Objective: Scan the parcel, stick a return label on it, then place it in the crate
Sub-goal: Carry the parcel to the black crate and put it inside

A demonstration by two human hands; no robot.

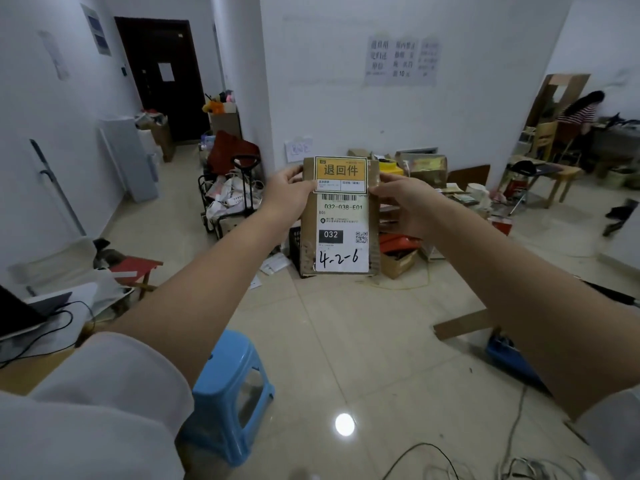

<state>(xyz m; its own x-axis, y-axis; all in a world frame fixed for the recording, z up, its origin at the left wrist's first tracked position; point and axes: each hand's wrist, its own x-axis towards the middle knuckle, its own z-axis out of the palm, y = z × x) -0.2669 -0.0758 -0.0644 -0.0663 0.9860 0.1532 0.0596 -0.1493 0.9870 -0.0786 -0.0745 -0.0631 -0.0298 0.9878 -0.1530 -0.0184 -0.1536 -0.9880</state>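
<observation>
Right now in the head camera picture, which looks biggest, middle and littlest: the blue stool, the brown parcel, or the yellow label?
1. Blue stool: looks biggest, though it sits nearer the camera, so that helps.
2. Brown parcel: middle, held up in both hands.
3. Yellow label: littlest, covering only the parcel's top part.

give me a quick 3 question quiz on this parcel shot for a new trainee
1. True or false: the yellow return label sits at the bottom of the parcel.
2. What is handwritten on the white shipping label?
3. How is the parcel held? A) left hand only B) both hands, one on each side edge near the top C) resting on the blue stool

Key
1. False: it is at the top, overlapping the upper edge of the white shipping label.
2. 4-2-6
3. B: the left hand and the right hand each grip a side edge.
</observation>
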